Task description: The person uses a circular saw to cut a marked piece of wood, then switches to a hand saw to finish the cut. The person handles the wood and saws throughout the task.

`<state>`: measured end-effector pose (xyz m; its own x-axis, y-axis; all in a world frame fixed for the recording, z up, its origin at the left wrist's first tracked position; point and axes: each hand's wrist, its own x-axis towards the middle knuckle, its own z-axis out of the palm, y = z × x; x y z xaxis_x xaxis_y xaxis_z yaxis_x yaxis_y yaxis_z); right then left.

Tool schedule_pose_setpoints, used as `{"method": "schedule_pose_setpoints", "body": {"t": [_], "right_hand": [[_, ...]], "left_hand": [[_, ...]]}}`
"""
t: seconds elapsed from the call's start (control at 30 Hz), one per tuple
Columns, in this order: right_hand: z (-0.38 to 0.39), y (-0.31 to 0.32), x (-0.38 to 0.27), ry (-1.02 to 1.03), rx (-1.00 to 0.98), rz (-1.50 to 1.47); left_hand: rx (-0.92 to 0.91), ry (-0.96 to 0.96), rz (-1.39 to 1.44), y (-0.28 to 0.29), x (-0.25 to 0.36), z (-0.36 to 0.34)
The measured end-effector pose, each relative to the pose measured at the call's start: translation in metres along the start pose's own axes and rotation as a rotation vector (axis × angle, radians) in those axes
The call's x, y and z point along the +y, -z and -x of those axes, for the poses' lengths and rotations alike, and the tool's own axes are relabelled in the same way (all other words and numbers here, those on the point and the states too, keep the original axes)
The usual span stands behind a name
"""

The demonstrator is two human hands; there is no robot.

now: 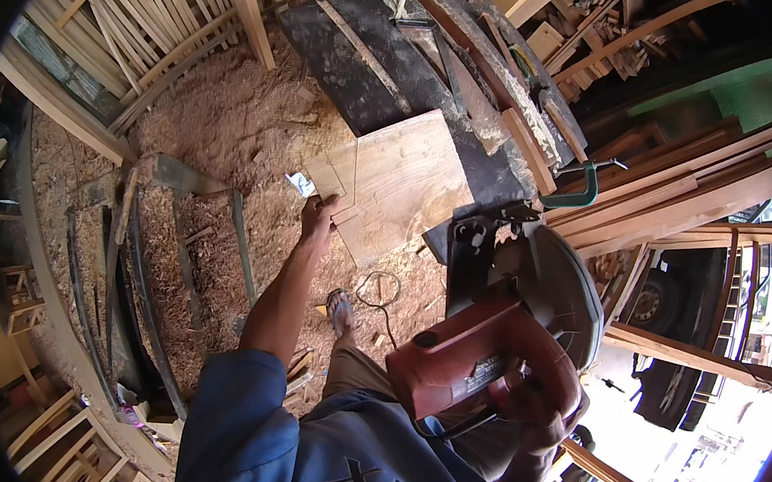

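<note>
The pale, flat wooden board (408, 178), partly overhanging the black, dust-smeared bench (328, 75), is pinched at its left edge by the left hand's (319, 218) fingers, apparently for steadiness, while the red-bodied circular saw (462, 350) is held by the right hand (525, 471), its fingers' closure indiscernible.

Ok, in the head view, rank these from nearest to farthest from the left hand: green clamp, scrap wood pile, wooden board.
From the left hand:
1. Wooden board: its left edge is in the hand's grasp.
2. Green clamp: right of the board.
3. Scrap wood pile: farthest, toward the upper right.
</note>
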<state>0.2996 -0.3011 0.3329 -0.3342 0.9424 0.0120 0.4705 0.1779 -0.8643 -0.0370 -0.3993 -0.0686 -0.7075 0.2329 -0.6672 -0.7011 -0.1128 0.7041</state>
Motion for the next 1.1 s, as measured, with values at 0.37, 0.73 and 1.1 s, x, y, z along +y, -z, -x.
{"method": "schedule_pose_setpoints", "body": {"t": [0.37,0.73,1.1], "right_hand": [[0.032,-0.049,0.010,-0.166,-0.470,-0.252],[0.029,-0.086,0.068,0.194,-0.862,0.200],[0.034,-0.145,0.092,-0.127,-0.668,0.177]], "left_hand": [[-0.273,0.102,-0.195,0.028,0.028,-0.015],[-0.208,-0.038,-0.187,0.034,0.045,0.019],[0.175,0.179,-0.234,0.096,-0.028,0.280]]}}
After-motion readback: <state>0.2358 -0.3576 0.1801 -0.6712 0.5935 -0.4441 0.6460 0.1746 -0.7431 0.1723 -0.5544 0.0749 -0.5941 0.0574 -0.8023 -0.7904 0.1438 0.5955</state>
